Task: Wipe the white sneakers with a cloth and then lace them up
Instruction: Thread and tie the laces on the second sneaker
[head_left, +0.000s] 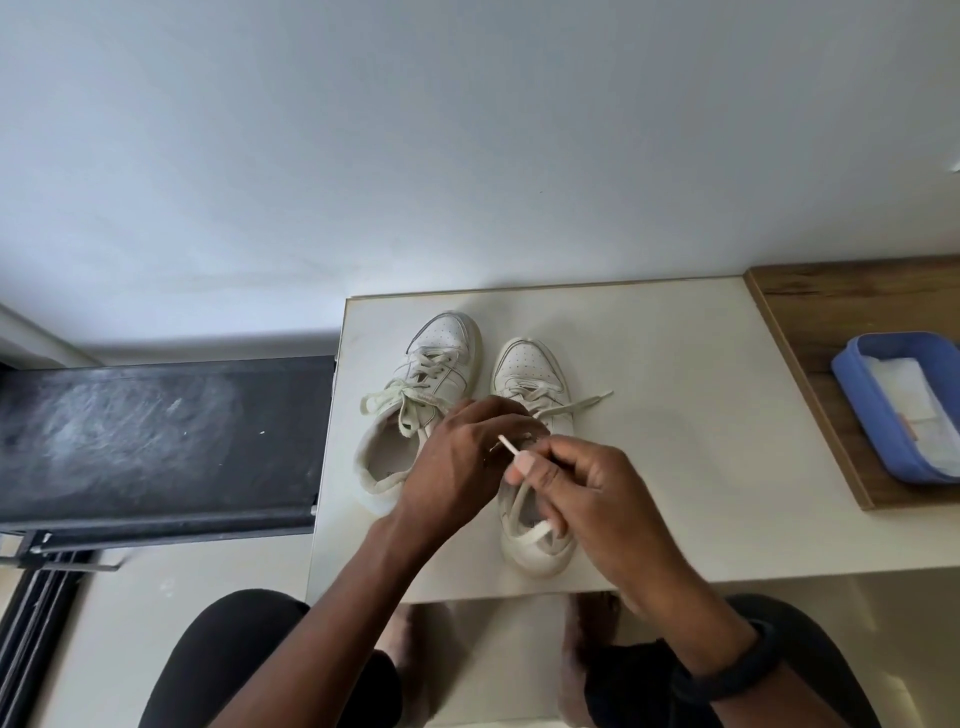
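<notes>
Pale table (675, 415) against a white wall, two white sneakers at mid-frame, both hands on the one nearer the frame's right.

The tied sneaker (441, 343) sits left of centre, its bow loose over the tongue; the second sneaker (527, 364) stands just beside it, toes toward the wall. The right hand (597, 493) pinches the lace (532, 531) just below its stiff tip, slack looping over the heel opening. The left hand (457, 457) curls over that shoe's eyelets; whether it grips anything I cannot tell. A blue tray (857, 405) rests on a wooden board (831, 296) at the right edge.
</notes>
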